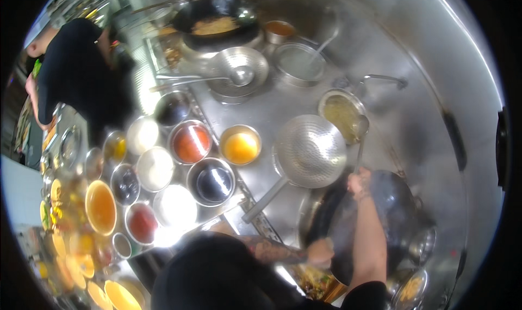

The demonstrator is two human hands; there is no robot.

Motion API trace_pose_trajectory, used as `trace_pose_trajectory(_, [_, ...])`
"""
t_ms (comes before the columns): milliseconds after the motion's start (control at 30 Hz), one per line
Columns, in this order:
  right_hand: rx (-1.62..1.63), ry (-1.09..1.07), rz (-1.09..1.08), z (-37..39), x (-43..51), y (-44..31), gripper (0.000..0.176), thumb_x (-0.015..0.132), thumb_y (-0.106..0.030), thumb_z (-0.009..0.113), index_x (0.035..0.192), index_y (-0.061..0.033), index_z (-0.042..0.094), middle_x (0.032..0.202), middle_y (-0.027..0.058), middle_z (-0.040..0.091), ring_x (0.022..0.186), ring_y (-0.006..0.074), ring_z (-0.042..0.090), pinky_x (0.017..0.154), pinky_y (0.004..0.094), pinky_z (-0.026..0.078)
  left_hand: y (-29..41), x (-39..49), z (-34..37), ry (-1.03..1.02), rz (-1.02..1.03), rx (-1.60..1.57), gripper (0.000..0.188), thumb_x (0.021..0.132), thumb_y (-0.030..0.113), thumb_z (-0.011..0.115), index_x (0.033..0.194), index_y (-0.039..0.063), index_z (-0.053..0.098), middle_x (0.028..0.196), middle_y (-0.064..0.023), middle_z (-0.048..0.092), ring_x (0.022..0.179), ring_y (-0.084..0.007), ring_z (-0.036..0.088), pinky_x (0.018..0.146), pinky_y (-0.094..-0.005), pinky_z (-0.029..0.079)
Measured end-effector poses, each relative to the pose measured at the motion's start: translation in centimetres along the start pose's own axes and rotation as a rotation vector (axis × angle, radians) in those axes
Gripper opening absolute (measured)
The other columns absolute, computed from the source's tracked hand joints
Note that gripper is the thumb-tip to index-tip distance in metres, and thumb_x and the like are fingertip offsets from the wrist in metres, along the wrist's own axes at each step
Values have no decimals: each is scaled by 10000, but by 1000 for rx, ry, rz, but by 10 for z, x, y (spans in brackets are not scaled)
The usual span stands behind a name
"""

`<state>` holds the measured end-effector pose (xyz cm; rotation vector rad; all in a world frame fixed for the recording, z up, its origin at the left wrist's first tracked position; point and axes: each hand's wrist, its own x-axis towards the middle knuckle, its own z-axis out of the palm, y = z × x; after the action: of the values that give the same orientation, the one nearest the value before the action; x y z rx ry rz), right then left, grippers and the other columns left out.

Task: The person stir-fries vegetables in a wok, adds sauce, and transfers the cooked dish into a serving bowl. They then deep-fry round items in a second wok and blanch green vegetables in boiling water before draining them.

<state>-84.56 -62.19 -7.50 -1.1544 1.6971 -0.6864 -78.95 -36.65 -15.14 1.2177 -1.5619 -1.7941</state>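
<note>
My right hand (pixel 359 181) is closed around the handle of a steel ladle (pixel 361 147). The ladle's bowl is at the right rim of a metal pot of yellowish liquid (pixel 339 111). Below my forearm lies a large dark wok (pixel 389 204) with haze over it. My left hand (pixel 320 253), at the end of a tattooed forearm, is closed at the wok's left edge; its fingers hide whether it grips the rim or a handle. A perforated strainer (pixel 312 151) rests just left of the ladle, its handle (pixel 265 200) pointing toward me.
To the left stand several metal containers of sauces and powders, among them a red sauce (pixel 190 142) and a dark liquid (pixel 211 182). Farther off are a second wok (pixel 216 24) with food and a strainer holding a ladle (pixel 240 75). A person in black (pixel 81 69) stands upper left.
</note>
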Motion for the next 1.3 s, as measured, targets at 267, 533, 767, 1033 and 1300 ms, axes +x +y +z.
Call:
trace_pose_trajectory(267, [1604,-604,247,-47,-27,21,76,989,-13,464,916,8,463,708,15,428,584,95,451,487,230,378,16,-9,-29,255,311,361,194,756,143,608,755,-32,691,786,-229,673,712,-353,681,667,-484,557])
trace_pose_trajectory(533, [1181,-88,-89,-149,-238,20,468,925,45,521,1384,-2,446,903,87,524,611,82,466,431,211,378,12,12,-41,158,-192,-201,281,801,139,614,869,-131,652,835,-200,685,800,-295,695,674,-413,540])
trace_pose_trajectory(767, [695,473,279,-132,-349,60,286,875,57,591,1151,47,517,723,65,558,533,99,510,426,215,395,29,-7,-28,227,-98,-185,234,801,93,586,838,-123,670,790,-217,689,721,-301,673,627,-433,492])
trace_pose_trajectory(1033, [393,439,133,-122,-379,160,462,860,50,559,1321,71,538,766,95,632,582,161,580,504,310,485,13,-12,-9,175,-156,-302,295,821,150,593,852,-134,667,746,-196,671,679,-256,655,587,-419,481])
trace_pose_trajectory(1300, [-698,465,-82,-144,-518,223,647,868,14,593,1491,-15,419,1032,271,666,871,416,686,781,440,571,26,-100,19,-185,-209,-630,456,890,-56,646,1302,44,480,1067,-126,622,904,-251,672,700,-393,604])
